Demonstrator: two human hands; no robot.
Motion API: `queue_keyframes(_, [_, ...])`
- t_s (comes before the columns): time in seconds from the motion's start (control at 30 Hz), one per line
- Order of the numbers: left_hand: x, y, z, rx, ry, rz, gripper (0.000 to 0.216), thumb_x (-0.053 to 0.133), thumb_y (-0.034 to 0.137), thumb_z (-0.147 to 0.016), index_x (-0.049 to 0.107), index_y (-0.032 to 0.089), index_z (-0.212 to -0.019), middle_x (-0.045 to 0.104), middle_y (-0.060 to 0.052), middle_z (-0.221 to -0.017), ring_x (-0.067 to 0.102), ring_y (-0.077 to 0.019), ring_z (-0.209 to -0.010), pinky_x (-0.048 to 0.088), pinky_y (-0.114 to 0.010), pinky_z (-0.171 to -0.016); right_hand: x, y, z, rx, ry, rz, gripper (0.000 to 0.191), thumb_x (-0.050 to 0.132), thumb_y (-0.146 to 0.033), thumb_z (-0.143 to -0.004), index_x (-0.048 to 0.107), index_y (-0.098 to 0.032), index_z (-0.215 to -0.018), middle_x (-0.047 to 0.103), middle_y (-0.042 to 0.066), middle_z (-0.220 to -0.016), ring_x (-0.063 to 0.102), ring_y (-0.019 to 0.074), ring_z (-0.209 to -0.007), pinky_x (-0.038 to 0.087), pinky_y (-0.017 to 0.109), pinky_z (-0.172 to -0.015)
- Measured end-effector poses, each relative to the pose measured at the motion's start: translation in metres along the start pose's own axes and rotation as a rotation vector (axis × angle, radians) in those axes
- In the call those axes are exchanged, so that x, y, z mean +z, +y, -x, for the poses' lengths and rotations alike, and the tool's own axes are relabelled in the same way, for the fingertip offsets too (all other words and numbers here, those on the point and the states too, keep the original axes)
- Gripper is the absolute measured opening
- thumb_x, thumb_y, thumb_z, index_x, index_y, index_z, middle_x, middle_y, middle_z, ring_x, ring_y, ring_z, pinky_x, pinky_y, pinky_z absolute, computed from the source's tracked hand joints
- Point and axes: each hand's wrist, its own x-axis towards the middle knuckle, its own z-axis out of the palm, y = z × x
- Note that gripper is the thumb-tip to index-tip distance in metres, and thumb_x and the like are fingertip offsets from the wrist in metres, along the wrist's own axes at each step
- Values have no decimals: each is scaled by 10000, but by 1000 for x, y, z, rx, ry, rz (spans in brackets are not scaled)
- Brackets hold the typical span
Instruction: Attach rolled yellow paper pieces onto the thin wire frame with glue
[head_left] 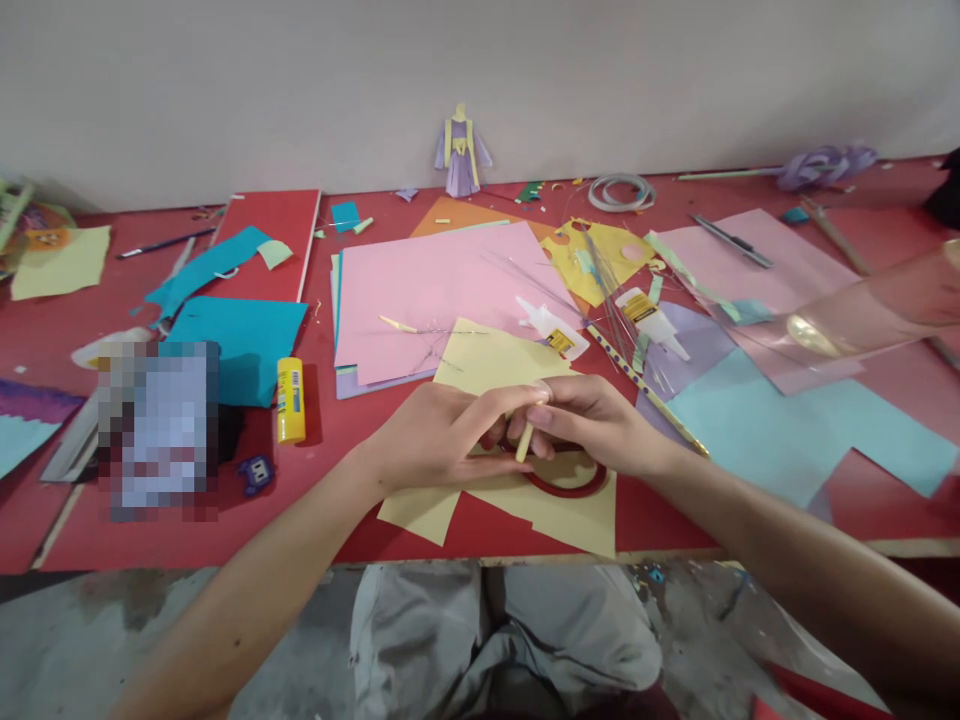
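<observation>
My left hand (442, 430) and my right hand (596, 420) meet over the front of the table. Between their fingertips is a thin roll of pale yellow paper (524, 444), its lower end pointing towards me. Both hands are closed on it, with fingers and thumbs pinched together at its upper end, which they hide. Beneath the hands lie scissors, of which a dark red handle loop (571, 490) shows; their blades are hidden. They rest on pale yellow paper sheets (502, 350) that reach the table's front edge.
A pink sheet stack (427, 290) lies behind the hands, with thin wires on it. Two white glue bottles (559, 332) are to the right, a yellow glue stick (290, 400) to the left. A paper doll (461, 155) leans on the wall. A clear bottle (870, 310) lies far right.
</observation>
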Motion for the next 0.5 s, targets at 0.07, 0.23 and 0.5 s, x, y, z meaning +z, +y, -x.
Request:
queue_keyframes(0.07, [1, 0, 0, -6, -3, 3, 519, 553, 496, -935, 424, 223, -1357, 668, 42, -762, 616, -82, -619, 434, -172, -566, 0, 1, -1, 13, 22, -3, 337, 637, -444, -899, 699, -130, -791, 609, -4, -563, 552, 89, -491, 462, 201, -491])
queue_keyframes(0.23, [4, 0, -1, 17, 44, -13, 522, 520, 500, -951, 391, 218, -1371, 691, 27, -809, 642, -91, -647, 444, -182, -570, 1, 1, -1, 31, 29, -14, 360, 646, -473, -883, 699, -137, -766, 617, 6, -595, 539, 87, -497, 471, 208, -495])
queue_keyframes(0.5, [3, -1, -1, 48, 49, -164, 511, 504, 517, -954, 421, 209, -1353, 726, 17, -824, 675, -109, -679, 448, -192, -580, 3, -3, -1, 5, 24, -4, 301, 660, -415, -887, 683, -134, -782, 601, -13, -589, 524, 68, -493, 447, 181, -472])
